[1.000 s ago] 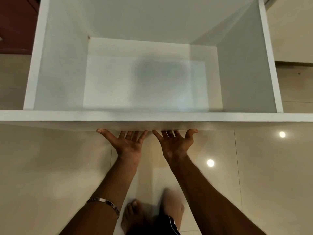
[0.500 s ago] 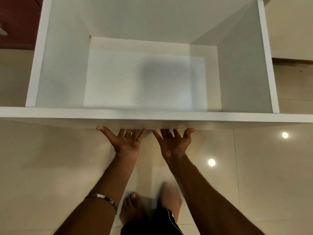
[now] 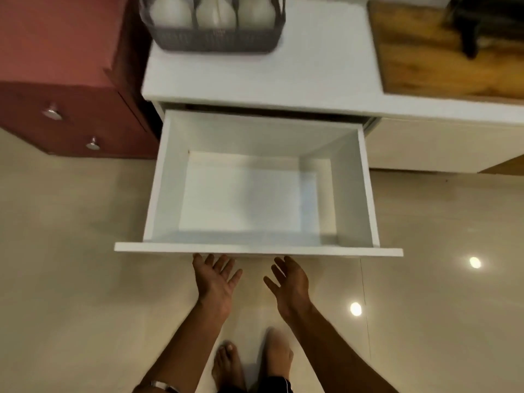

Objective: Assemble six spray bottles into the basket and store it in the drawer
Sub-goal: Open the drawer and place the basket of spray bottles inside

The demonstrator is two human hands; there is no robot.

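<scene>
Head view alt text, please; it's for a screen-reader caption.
An empty white drawer stands pulled open, and both open hands, left and right, hover just before its front. Behind, a grey basket of white bottles sits on the white counter.

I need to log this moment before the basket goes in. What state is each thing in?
drawer: pulled out, nothing inside.
basket: on the white countertop, loaded with white bottles.
left hand: open, palm up, just under the drawer front, holding nothing.
right hand: open, holding nothing.
red cabinet: its drawers closed.
</scene>
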